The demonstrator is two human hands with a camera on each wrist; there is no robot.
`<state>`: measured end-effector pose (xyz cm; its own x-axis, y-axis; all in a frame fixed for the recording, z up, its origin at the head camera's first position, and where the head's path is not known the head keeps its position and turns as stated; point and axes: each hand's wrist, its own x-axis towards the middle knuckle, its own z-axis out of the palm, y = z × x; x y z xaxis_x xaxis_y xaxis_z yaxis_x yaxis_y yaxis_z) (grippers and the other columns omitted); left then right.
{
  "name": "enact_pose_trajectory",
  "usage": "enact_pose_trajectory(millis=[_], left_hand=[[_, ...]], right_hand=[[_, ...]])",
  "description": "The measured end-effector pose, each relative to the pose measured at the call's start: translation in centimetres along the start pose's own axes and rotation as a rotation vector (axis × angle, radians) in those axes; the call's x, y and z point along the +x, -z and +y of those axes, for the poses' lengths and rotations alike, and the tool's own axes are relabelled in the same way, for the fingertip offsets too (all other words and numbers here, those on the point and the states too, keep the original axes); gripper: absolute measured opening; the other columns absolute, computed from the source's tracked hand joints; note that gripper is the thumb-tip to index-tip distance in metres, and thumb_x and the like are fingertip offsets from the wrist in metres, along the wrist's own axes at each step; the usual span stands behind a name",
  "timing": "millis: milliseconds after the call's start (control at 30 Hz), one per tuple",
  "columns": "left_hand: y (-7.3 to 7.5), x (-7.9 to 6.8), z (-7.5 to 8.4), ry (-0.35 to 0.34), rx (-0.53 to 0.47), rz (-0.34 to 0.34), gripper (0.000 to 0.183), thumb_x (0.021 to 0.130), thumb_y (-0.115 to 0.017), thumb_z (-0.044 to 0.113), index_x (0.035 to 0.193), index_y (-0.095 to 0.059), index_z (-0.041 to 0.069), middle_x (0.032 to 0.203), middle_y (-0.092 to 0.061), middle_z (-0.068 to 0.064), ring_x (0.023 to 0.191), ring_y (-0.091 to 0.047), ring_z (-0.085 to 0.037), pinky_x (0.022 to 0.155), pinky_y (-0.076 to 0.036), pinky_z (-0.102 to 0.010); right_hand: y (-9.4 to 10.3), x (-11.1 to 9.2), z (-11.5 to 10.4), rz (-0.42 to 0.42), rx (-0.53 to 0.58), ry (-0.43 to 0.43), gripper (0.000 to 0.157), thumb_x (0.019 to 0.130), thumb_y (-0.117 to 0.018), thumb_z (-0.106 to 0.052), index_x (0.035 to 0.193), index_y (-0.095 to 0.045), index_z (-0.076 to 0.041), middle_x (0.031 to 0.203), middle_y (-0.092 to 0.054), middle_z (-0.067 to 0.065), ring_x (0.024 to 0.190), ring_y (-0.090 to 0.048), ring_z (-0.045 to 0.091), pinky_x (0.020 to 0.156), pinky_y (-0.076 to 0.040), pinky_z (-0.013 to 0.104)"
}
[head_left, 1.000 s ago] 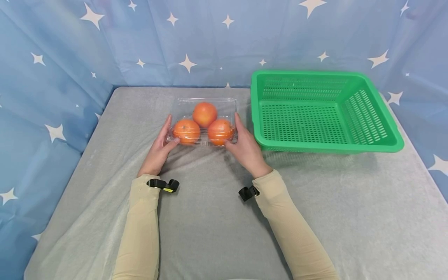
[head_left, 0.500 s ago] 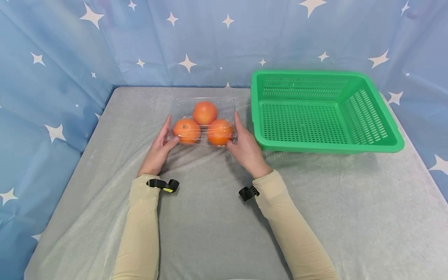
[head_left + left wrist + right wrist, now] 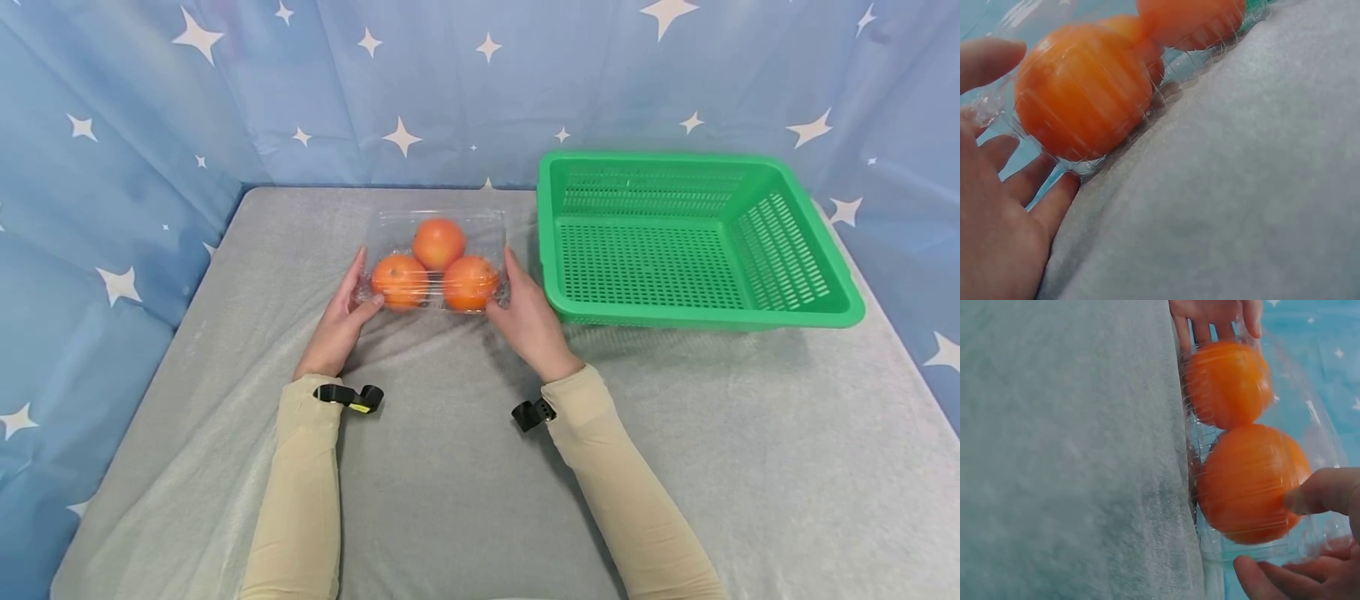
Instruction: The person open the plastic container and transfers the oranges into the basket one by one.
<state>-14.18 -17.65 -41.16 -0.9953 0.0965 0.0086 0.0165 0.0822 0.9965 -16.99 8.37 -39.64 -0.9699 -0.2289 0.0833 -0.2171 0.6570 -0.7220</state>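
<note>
A clear plastic clamshell box (image 3: 482, 227) with three oranges inside lies toward the back of the table: one orange (image 3: 438, 243) behind, two others in front. My left hand (image 3: 333, 329) holds the box's left side, thumb at the front corner and fingers along the side. On the opposite side, my right hand (image 3: 534, 327) grips the front right corner the same way. The left wrist view shows fingers (image 3: 1054, 200) at the lower edge beside an orange (image 3: 1085, 90). In the right wrist view, the thumb (image 3: 1322, 490) presses the plastic over an orange (image 3: 1250, 481).
A green perforated plastic basket (image 3: 705, 317) stands just right of my right hand, with nothing in it. Grey cloth (image 3: 442, 483) covers the table. A blue curtain with white stars (image 3: 442, 83) hangs behind and at the sides.
Both hands keep their hold at the sides of the box. The box and its oranges shift only very slightly; the basket stays put.
</note>
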Motion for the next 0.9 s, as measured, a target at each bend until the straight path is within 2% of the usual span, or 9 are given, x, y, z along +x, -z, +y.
enact_pose_trajectory(millis=[67, 100, 167, 233, 300, 500, 700, 900], left_hand=[[0.0, -0.03, 0.01, -0.003, -0.006, 0.002, 0.069, 0.089, -0.054, 0.016, 0.143, -0.015, 0.031, 0.148, -0.008, 0.009, 0.134, -0.006, -0.01, 0.109, -0.009, -0.038], [0.0, -0.04, 0.01, -0.006, -0.011, 0.001, 0.069, 0.089, -0.055, 0.015, 0.143, -0.015, 0.031, 0.148, -0.008, 0.009, 0.134, -0.006, -0.01, 0.109, -0.009, -0.038], [0.02, -0.03, -0.03, -0.013, -0.014, 0.005, 0.069, 0.089, -0.055, 0.014, 0.143, -0.016, 0.03, 0.148, -0.008, 0.009, 0.134, -0.006, -0.01, 0.109, -0.009, -0.038], [0.03, -0.02, -0.02, -0.019, -0.02, 0.006, 0.069, 0.088, -0.055, 0.014, 0.143, -0.016, 0.028, 0.148, -0.008, 0.009, 0.134, -0.006, -0.01, 0.109, -0.009, -0.038], [0.03, 0.0, -0.02, -0.022, -0.026, 0.011, 0.069, 0.088, -0.055, 0.013, 0.143, -0.017, 0.028, 0.148, -0.009, 0.008, 0.134, -0.006, -0.011, 0.109, -0.01, -0.038], [0.0, 0.04, 0.05, -0.021, -0.024, 0.037, 0.068, 0.088, -0.056, 0.015, 0.143, -0.019, 0.028, 0.147, -0.013, 0.01, 0.134, -0.009, -0.014, 0.108, -0.012, -0.04], [0.0, 0.17, 0.15, -0.047, -0.017, 0.06, 0.067, 0.087, -0.057, 0.015, 0.143, -0.021, 0.026, 0.146, -0.018, 0.011, 0.134, -0.013, -0.021, 0.107, -0.016, -0.042], [0.09, 0.08, 0.18, -0.051, -0.01, 0.089, 0.065, 0.087, -0.057, 0.016, 0.142, -0.023, 0.026, 0.144, -0.021, 0.014, 0.132, -0.019, -0.02, 0.105, -0.02, -0.043]], right_hand=[[-0.03, 0.05, -0.02, 0.004, 0.012, -0.018, 0.076, 0.081, -0.059, -0.013, 0.143, -0.015, -0.005, 0.145, -0.021, 0.01, 0.086, -0.054, 0.021, 0.059, -0.044, 0.031], [-0.05, 0.09, -0.04, 0.008, 0.013, -0.025, 0.075, 0.081, -0.059, -0.015, 0.142, -0.017, -0.005, 0.145, -0.022, 0.01, 0.099, -0.052, 0.021, 0.068, -0.045, 0.031], [-0.1, 0.13, -0.07, 0.013, 0.01, -0.037, 0.074, 0.081, -0.06, -0.017, 0.142, -0.019, -0.005, 0.145, -0.023, 0.01, 0.12, -0.039, 0.019, 0.087, -0.042, 0.031], [-0.13, 0.17, -0.09, 0.016, 0.004, -0.047, 0.074, 0.081, -0.061, -0.018, 0.142, -0.02, -0.005, 0.145, -0.024, 0.01, 0.128, -0.029, 0.019, 0.1, -0.032, 0.031], [-0.14, 0.18, -0.09, 0.018, 0.005, -0.047, 0.074, 0.081, -0.061, -0.018, 0.141, -0.021, -0.005, 0.144, -0.024, 0.01, 0.13, -0.026, 0.021, 0.104, -0.025, 0.033], [-0.14, 0.25, -0.01, 0.036, 0.032, -0.036, 0.073, 0.08, -0.062, -0.017, 0.141, -0.023, -0.005, 0.143, -0.026, 0.013, 0.128, -0.028, 0.023, 0.103, -0.028, 0.034], [-0.19, 0.34, 0.34, 0.058, 0.116, -0.037, 0.071, 0.081, -0.061, -0.017, 0.14, -0.024, -0.008, 0.14, -0.029, 0.009, 0.122, -0.036, 0.02, 0.097, -0.035, 0.034], [-0.39, 0.24, 0.55, 0.083, 0.182, -0.043, 0.068, 0.081, -0.06, -0.022, 0.14, -0.027, -0.013, 0.14, -0.03, 0.003, 0.117, -0.039, 0.016, 0.091, -0.04, 0.034]])
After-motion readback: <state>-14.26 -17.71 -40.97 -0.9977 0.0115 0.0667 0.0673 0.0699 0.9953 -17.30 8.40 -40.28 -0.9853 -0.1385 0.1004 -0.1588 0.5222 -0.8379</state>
